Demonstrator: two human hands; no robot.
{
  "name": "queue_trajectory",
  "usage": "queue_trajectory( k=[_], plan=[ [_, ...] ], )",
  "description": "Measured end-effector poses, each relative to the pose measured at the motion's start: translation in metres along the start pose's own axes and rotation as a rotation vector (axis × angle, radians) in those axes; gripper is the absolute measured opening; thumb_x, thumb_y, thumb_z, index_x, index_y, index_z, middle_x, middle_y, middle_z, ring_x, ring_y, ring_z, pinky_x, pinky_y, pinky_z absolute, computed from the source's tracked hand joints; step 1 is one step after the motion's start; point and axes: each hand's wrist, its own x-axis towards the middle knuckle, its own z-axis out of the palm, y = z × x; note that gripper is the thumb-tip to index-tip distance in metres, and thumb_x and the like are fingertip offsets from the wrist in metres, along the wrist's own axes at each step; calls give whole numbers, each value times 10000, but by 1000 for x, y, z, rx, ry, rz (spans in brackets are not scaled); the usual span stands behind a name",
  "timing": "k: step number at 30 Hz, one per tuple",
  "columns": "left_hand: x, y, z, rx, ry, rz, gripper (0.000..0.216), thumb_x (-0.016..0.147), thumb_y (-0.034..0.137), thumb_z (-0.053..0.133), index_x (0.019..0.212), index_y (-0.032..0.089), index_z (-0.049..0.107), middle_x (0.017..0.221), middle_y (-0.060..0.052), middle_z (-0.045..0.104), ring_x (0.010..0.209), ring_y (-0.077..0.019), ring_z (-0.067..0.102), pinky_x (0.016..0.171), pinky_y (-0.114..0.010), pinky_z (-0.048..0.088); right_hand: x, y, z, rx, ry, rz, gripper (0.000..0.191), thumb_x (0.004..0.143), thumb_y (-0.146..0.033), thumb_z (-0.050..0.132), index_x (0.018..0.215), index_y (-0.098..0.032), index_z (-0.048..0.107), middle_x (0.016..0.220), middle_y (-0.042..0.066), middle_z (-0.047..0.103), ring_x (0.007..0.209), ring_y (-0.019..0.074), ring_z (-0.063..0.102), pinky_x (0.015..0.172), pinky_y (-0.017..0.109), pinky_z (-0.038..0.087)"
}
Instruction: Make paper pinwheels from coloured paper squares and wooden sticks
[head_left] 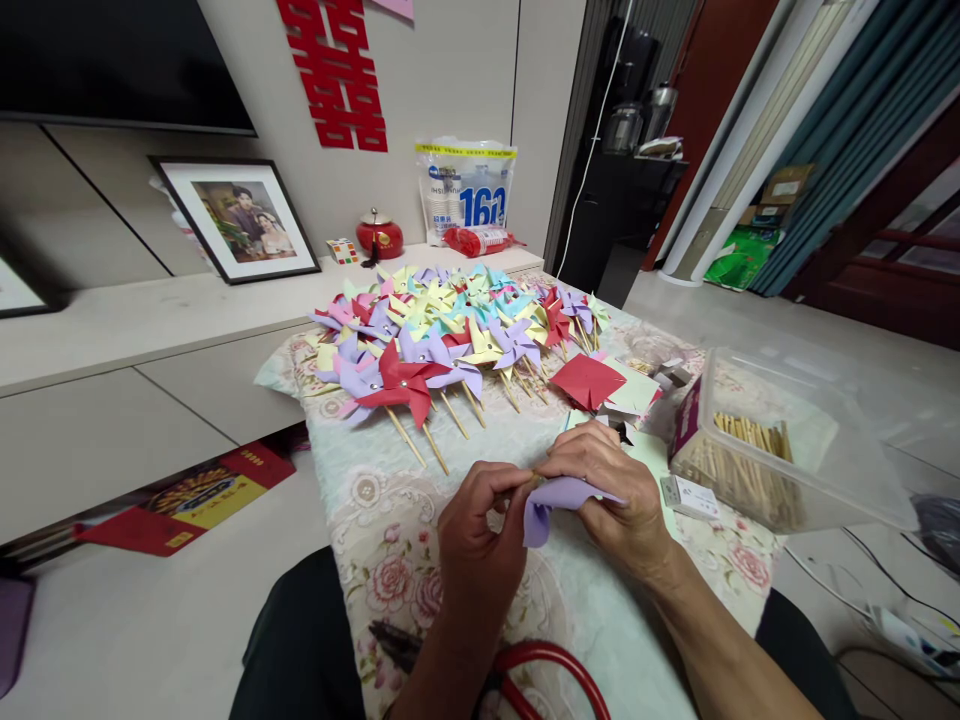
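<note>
Over the near middle of the table, a purple paper piece (564,494), bent and curling down, is between my two hands. My left hand (484,520) is closed, its thumb and forefinger pinching at the paper's left edge. A tiny brownish bit shows between the fingertips, too small to name. My right hand (619,500) grips the same paper from above and the right, thumb underneath. Below my left wrist lie red-handled pliers (555,655), partly hidden by my forearm. Finished paper pinwheels (405,383) on wooden sticks lie massed beyond my hands.
Red square paper sheets (589,381) and pale green sheets (634,388) lie beyond my right hand. To the right are a small white box (690,497) and a clear plastic bin (832,480) of wooden sticks (750,440). A white cabinet (150,335) runs along the wall.
</note>
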Motion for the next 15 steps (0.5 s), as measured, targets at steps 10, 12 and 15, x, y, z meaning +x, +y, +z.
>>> queue_trajectory(
  k=[10,12,15],
  plan=[
    [2,4,0,19,-20,29,204,879,56,597,982,215,672,889,-6,645,817,-134,621,725,-240,480,0,-1,0,-27,21,26,200,887,-65,556,968,-196,685,829,55,671,830,228,608,785,428,419],
    [2,4,1,14,-32,17,203,879,54,593,976,213,673,890,-7,647,815,-133,623,721,-238,480,0,0,0,-28,21,24,228,869,-44,552,968,-203,681,828,48,666,838,229,607,790,431,416],
    [1,5,1,15,-36,16,215,876,48,588,981,215,673,896,-7,650,819,-133,624,721,-236,480,-1,2,1,-27,24,16,226,880,-55,552,978,-216,679,829,46,658,849,231,605,798,438,417]
  ],
)
